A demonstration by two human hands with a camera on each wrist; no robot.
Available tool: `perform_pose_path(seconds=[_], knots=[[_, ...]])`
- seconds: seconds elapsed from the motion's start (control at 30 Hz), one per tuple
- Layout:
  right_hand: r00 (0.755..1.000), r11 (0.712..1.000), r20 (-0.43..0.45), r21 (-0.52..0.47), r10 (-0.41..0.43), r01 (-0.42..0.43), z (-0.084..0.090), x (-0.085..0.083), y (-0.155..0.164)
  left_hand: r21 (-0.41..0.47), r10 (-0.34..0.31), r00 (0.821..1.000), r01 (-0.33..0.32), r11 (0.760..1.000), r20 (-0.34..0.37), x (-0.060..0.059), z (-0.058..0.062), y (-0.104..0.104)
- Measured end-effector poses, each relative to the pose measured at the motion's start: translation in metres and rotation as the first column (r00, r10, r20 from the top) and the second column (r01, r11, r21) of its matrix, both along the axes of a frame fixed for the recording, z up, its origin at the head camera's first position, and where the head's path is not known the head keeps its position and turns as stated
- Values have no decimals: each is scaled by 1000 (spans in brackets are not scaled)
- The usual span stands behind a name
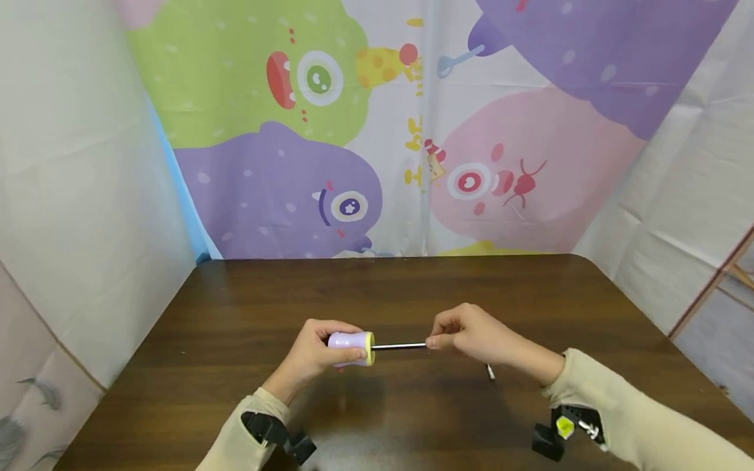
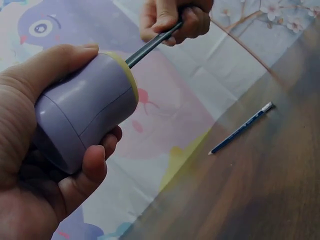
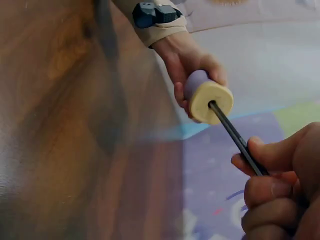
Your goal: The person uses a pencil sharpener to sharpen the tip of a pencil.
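My left hand [image 1: 321, 350] grips a purple pencil sharpener [image 2: 87, 107] around its body, thumb along one side and fingers along the other. Its yellow front face [image 3: 212, 102] has a round hole toward the right. A dark pencil [image 3: 231, 131] runs straight into that hole, its inserted end hidden inside. The fingers of my right hand [image 1: 471, 333] pinch the pencil near its outer end. Sharpener and pencil are held up above the table, roughly level in the head view.
A blue pencil [image 2: 240, 129] with a pointed tip lies on the brown wooden table [image 1: 265, 294], right of the sharpener and mostly covered by my right hand in the head view. A printed cloth [image 1: 400, 216] with cartoon figures hangs behind the table's far edge.
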State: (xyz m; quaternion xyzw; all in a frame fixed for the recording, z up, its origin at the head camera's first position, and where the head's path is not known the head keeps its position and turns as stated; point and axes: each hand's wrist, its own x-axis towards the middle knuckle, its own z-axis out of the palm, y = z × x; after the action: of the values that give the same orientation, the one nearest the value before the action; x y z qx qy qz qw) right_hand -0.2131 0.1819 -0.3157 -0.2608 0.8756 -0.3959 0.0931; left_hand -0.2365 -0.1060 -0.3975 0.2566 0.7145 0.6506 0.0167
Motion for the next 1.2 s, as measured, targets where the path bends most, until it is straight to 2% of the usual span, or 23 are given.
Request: perform_pose_path(seconds=[0.03, 0.1, 0.2, 0.3, 0.33, 0.37, 0.4, 0.43, 0.47, 0.53, 0.6, 0.63, 0.67, 0.7, 0.73, 0.77, 0.83, 0.9, 0.93, 0.97, 1.0, 1.1, 1.2], knots=[[994, 1000, 107, -25, 9, -6, 2, -3, 1, 1, -1, 1000, 1, 1000, 0, 0, 0, 1], [951, 998, 308, -56, 14, 3, 5, -10, 4, -5, -2, 1000, 2, 1000, 0, 0, -1, 2], [841, 997, 541, -63, 2, 38, 6, -18, 9, -16, -2, 1000, 2, 1000, 8, 1, 0, 4], [748, 998, 664, -37, -18, 57, 5, -23, 11, -33, -8, 1000, 8, 999, 3, 2, 1, 4], [728, 998, 686, -38, -15, 56, 4, -24, 12, -32, -13, 1000, 14, 999, 2, 2, 1, 4], [720, 998, 694, -42, -6, 49, 3, -24, 13, -35, -18, 1000, 18, 999, -2, 2, 1, 4], [727, 998, 686, -45, 4, 36, 3, -24, 14, -36, -22, 1000, 22, 999, -3, 1, 0, 4], [745, 999, 667, -51, 20, 19, 2, -23, 14, -34, -24, 1000, 24, 999, -4, 1, 0, 4], [773, 998, 632, -58, 43, -8, 2, -22, 15, -30, -27, 1000, 26, 999, -3, 1, 0, 4], [854, 995, 510, -53, 103, -88, 2, -19, 16, -31, -29, 1000, 29, 999, -4, 0, 0, 3], [942, 984, 293, 14, 165, -177, 2, -14, 17, -34, -32, 999, 32, 999, 2, 0, 1, 2], [968, 974, 152, 75, 199, -212, 2, -12, 18, -34, -34, 999, 34, 999, 3, 0, 1, 1], [972, 962, -4, 150, 233, -230, 1, -9, 19, -35, -34, 999, 34, 999, 5, -1, 1, 1], [947, 945, -173, 232, 273, -230, -1, -6, 20, -36, -32, 999, 33, 999, 6, -1, 1, 0], [888, 927, -339, 312, 312, -207, -3, -3, 22, -36, -32, 999, 32, 999, 7, -1, 2, 0], [798, 909, -491, 383, 350, -163, -6, -1, 24, -35, -30, 999, 30, 999, 11, -2, 2, 0], [557, 881, -722, 472, 409, -35, -14, 2, 28, -35, -23, 1000, 23, 999, 12, -2, 2, -2], [318, 872, -839, 484, 441, 67, -23, 2, 33, -32, -20, 1000, 21, 999, 13, -3, 2, -3], [227, 873, -864, 479, 449, 97, -27, 0, 35, -30, -22, 1000, 23, 999, 14, -3, 2, -3], [157, 874, -877, 472, 454, 111, -31, -1, 37, -29, -25, 1000, 26, 999, 13, -3, 2, -3], [101, 879, -886, 463, 453, 113, -35, -3, 38, -28, -31, 999, 31, 999, 10, -3, 2, -3], [-35, 904, -903, 426, 428, 46, -44, -11, 38, -20, -49, 999, 49, 999, 7, -2, 2, -1], [-172, 931, -919, 364, 354, -31, -50, -19, 32, -8, -65, 998, 65, 998, 4, -1, 1, 0]])
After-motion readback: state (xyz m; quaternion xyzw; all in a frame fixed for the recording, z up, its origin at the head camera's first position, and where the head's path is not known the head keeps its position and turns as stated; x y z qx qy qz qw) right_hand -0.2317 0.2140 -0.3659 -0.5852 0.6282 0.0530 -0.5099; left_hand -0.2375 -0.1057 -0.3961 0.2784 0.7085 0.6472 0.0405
